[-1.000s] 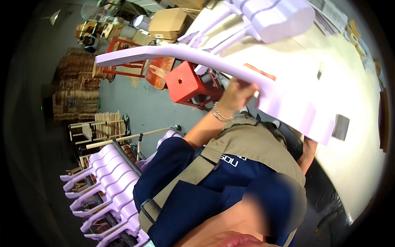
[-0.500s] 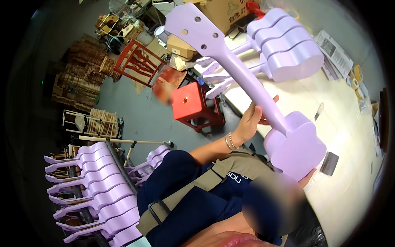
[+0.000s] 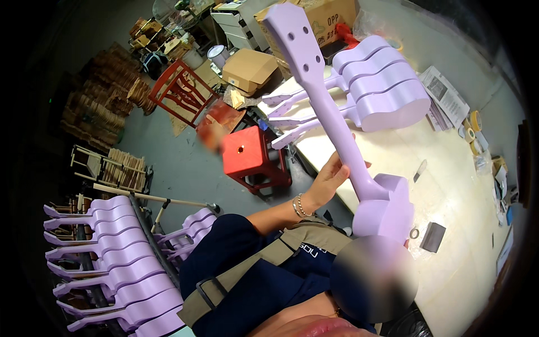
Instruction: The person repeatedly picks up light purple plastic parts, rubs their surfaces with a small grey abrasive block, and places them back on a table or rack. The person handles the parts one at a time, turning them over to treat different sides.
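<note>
A lilac ukulele (image 3: 385, 208) with a bare neck stands tilted in front of me, its headstock with several peg holes pointing up and to the far left. My left hand (image 3: 328, 181) is closed round the neck just above the body, thumb on the near side. Of my right hand (image 3: 406, 244) only a sliver of finger shows at the lower edge of the body; a blurred patch covers the rest. No strings or tuning pegs are on the instrument. Further back, several lilac ukuleles (image 3: 387, 84) lie side by side on the pale table (image 3: 449, 185).
A grey block (image 3: 433, 237), a small ring (image 3: 414, 233) and a blade-like tool (image 3: 420, 170) lie on the table. Papers (image 3: 443, 92) and tape rolls (image 3: 476, 121) line its far right. A rack of lilac ukuleles (image 3: 120, 253) stands left, with a red stool (image 3: 247, 150) and wooden chair (image 3: 182, 92) beyond.
The ukulele has turned about its neck, showing more of its side, and its headstock has swung to the right. My left hand keeps hold of the neck. Less of my right hand shows.
</note>
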### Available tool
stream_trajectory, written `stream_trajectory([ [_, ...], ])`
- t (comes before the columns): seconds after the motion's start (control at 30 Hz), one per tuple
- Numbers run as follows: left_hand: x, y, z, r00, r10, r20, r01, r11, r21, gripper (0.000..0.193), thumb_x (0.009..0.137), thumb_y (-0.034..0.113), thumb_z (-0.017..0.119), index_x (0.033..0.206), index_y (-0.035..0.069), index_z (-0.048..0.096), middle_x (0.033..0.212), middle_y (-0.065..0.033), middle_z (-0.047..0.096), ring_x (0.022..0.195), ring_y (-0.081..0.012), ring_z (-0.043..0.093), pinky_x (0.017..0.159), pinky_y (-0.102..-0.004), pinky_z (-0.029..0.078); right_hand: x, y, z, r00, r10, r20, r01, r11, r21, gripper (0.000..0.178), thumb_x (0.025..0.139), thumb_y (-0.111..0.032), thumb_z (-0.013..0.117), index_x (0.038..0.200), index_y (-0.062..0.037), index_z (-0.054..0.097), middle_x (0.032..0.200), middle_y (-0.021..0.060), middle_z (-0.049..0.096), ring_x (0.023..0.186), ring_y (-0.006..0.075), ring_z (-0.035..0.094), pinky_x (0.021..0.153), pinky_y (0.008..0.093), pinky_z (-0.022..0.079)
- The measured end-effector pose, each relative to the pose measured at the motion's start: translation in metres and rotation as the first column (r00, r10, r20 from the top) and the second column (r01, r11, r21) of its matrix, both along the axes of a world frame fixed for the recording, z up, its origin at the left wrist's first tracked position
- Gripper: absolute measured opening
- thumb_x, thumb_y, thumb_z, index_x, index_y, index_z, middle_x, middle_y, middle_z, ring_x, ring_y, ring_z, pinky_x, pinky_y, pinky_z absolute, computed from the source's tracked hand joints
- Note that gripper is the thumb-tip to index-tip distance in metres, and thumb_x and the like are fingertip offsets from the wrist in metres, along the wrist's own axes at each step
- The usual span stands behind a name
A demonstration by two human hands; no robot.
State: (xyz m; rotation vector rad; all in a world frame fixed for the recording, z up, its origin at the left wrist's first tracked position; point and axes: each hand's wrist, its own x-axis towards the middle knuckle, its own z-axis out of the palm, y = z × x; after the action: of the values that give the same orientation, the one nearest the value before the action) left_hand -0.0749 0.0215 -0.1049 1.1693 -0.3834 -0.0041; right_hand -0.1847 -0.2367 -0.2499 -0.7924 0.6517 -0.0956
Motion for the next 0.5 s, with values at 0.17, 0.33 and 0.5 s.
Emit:
stream_trajectory([
  [0.17, 0.007, 0.006, 0.015, 0.989, -0.149, 0.014, 0.148, 0.964, -0.22, 0.046, 0.078, 0.023, 0.065, 0.113, 0.003, 0.042, 0.088, -0.0106, 0.059, 0.092, -0.0256, 0.058, 0.084, -0.0383, 0.043, -0.01, -0.004, -0.033, 0.981, 0.181, -0.076, -0.166, 0.971, 0.17, 0.07, 0.083, -0.063, 0.023, 0.123, -0.0082, 0.039, 0.104, 0.013, 0.055, 0.059, 0.0194, 0.046, 0.049, 0.0268, 0.035],
  [0.33, 0.014, 0.011, 0.039, 0.982, -0.166, 0.091, 0.182, 0.961, -0.208, 0.04, 0.074, 0.021, 0.069, 0.099, 0.003, 0.043, 0.079, -0.0106, 0.059, 0.072, -0.022, 0.061, 0.081, -0.041, 0.049, -0.003, 0.003, -0.073, 0.918, 0.386, -0.091, -0.337, 0.881, 0.331, 0.072, 0.081, -0.067, 0.023, 0.121, -0.0099, 0.041, 0.098, 0.0129, 0.058, 0.041, 0.0175, 0.041, 0.037, 0.0238, 0.029],
  [0.5, 0.016, 0.022, 0.054, 0.995, 0.006, 0.099, 0.015, 0.979, -0.204, 0.024, 0.08, 0.015, 0.062, 0.095, 0.004, 0.046, 0.072, -0.0084, 0.056, 0.062, -0.0182, 0.057, 0.07, -0.0347, 0.051, 0.022, 0.031, -0.028, 0.837, 0.53, 0.138, -0.542, 0.767, 0.342, 0.086, 0.074, -0.075, 0.017, 0.123, -0.0087, 0.041, 0.113, 0.0208, 0.053, 0.039, 0.0164, 0.043, 0.035, 0.0226, 0.03],
])
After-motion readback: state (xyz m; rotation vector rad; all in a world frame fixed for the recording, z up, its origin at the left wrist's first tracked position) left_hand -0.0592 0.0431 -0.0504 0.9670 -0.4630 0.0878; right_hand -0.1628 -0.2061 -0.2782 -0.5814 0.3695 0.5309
